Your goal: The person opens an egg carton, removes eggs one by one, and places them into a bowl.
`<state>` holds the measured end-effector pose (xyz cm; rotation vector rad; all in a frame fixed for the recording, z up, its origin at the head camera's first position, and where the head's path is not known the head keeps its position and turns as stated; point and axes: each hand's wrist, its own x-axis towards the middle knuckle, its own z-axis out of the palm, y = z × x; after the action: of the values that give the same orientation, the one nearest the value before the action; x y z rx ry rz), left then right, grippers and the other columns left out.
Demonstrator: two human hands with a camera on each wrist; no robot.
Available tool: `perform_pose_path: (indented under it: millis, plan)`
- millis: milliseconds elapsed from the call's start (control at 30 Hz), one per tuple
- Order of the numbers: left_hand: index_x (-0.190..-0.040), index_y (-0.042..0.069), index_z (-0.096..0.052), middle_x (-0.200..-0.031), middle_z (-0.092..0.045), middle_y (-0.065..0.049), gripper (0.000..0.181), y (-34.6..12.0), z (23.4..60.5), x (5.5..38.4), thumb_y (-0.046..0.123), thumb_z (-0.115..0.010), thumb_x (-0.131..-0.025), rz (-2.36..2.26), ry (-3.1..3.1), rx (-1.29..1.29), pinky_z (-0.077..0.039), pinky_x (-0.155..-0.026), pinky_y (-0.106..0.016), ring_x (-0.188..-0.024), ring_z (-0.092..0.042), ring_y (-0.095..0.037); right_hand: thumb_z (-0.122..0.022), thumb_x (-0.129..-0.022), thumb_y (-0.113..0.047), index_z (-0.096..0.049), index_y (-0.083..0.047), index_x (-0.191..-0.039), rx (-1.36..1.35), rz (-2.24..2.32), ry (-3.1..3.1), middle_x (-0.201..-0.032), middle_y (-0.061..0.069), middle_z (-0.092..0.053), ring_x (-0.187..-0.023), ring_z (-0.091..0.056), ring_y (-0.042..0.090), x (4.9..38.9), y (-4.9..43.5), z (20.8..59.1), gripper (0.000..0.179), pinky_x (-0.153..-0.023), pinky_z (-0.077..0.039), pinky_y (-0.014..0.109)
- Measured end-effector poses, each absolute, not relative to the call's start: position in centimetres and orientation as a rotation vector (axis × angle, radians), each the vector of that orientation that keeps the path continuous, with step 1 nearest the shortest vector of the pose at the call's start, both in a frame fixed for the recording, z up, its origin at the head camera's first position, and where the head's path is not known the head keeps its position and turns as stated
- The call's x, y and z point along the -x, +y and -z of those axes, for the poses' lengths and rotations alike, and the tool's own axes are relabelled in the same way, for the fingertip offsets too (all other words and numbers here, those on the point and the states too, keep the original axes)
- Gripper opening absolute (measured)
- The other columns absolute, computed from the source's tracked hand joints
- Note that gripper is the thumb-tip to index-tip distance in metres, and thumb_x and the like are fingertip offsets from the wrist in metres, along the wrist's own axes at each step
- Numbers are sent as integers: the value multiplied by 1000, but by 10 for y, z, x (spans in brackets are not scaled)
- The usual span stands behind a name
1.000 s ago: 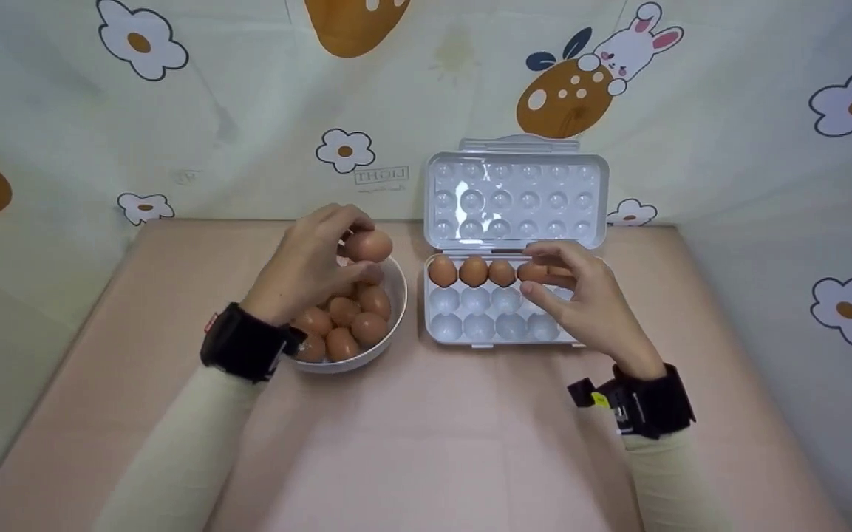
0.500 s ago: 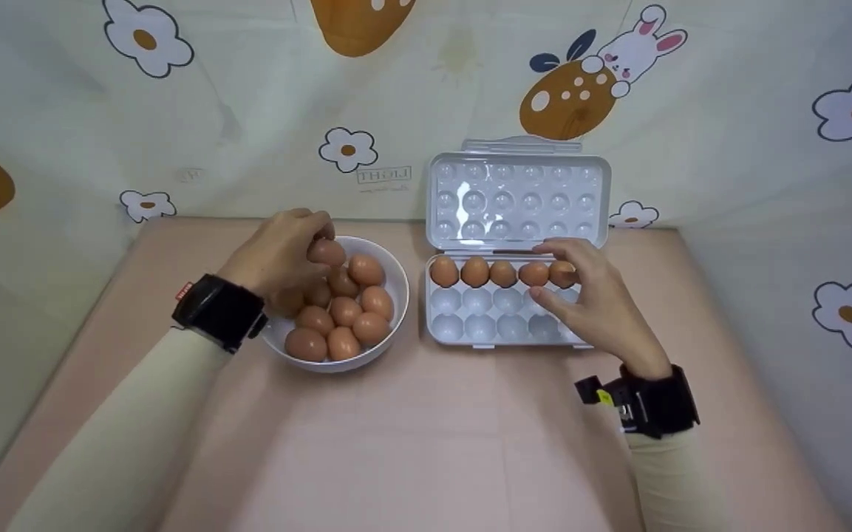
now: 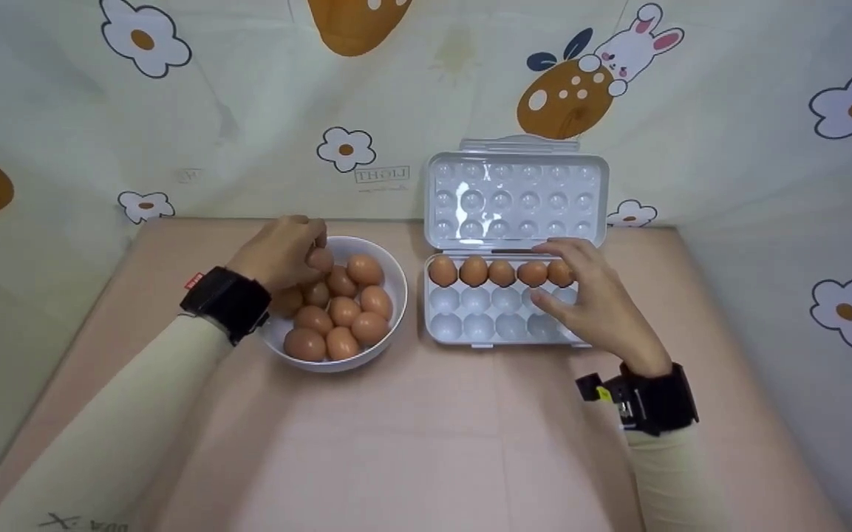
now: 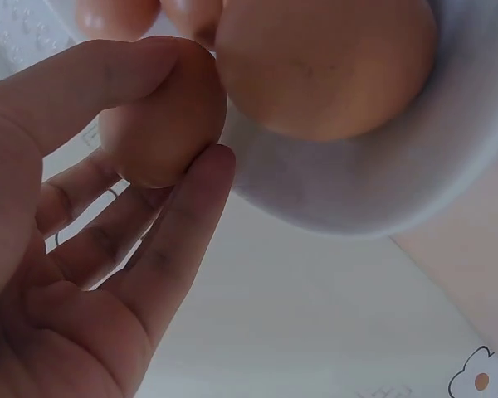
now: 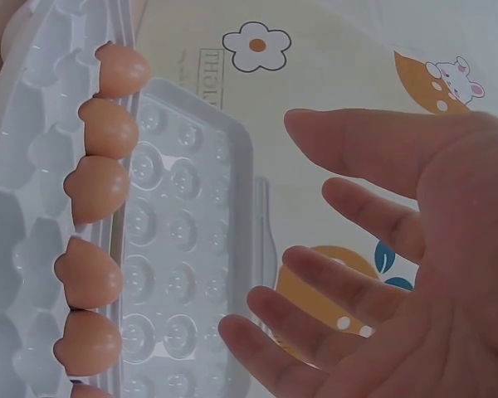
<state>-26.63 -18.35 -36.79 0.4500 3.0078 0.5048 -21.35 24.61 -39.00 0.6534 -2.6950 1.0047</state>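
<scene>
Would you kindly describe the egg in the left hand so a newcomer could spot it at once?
On the pink table, a white bowl of brown eggs stands left of the open carton. Over the bowl's far left side is the left hand. The egg is the only one that this hand pinches; its neighbours lie in the bowl.

The left hand (image 3: pixel 275 253) curls into a pinch while the right hand (image 3: pixel 601 309) spreads loosely.

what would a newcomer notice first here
Probably the white bowl of brown eggs, where the left hand pinches one egg. To the bowl's right, the open egg box holds a back row of eggs near the right hand. Behind it, a cartoon rabbit decorates the backdrop.
</scene>
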Motion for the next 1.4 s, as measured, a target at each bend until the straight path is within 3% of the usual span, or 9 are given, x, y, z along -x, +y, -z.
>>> perform_pose_path:
  millis: [233, 467, 733, 1133, 1400]
  plan:
    - [-110, 1, -65, -104, -61, -16, 23, -184, 371, 270, 0, -77, -90, -449, 3007, -471, -55, -82, -44, -94, -58, -33, -82, -92, -9, -60, -9, -144, -672, -980, -2696, -152, 16, -52, -143, -48, 37, 214, 246, 391, 57, -119, -39, 61]
    - [-106, -5, -65, -103, -64, -22, 21, -182, 375, 272, 1, -73, -88, -334, 3080, -593, -55, -85, -51, -93, -61, -37, -82, -91, -9, -62, -10, -142, -678, -982, -2680, -150, 14, -53, -142, -50, 36, 214, 247, 392, 55, -118, -40, 57]
    - [-110, -4, -67, -105, -64, -22, 21, -176, 379, 272, 2, -73, -91, -270, 3093, -533, -57, -90, -50, -97, -61, -37, -82, -91, -9, -62, -10, -143, -668, -974, -2704, -152, 14, -52, -143, -49, 37, 214, 248, 392, 55, -119, -40, 60]
    - [-110, -9, -69, -104, -58, -23, 19, -176, 383, 266, -1, -66, -92, -241, 3136, -580, -59, -85, -50, -92, -61, -37, -83, -91, -9, -62, -11, -143, -692, -965, -2695, -151, 14, -53, -144, -48, 37, 214, 249, 392, 56, -119, -39, 61]
    - [-123, -5, -69, -110, -60, -23, 35, -174, 372, 259, 0, -76, -89, -266, 3098, -533, -58, -91, -51, -97, -61, -37, -83, -91, -6, -62, -9, -143, -673, -996, -2691, -151, 14, -52, -145, -46, 38, 215, 254, 391, 57, -117, -41, 62]
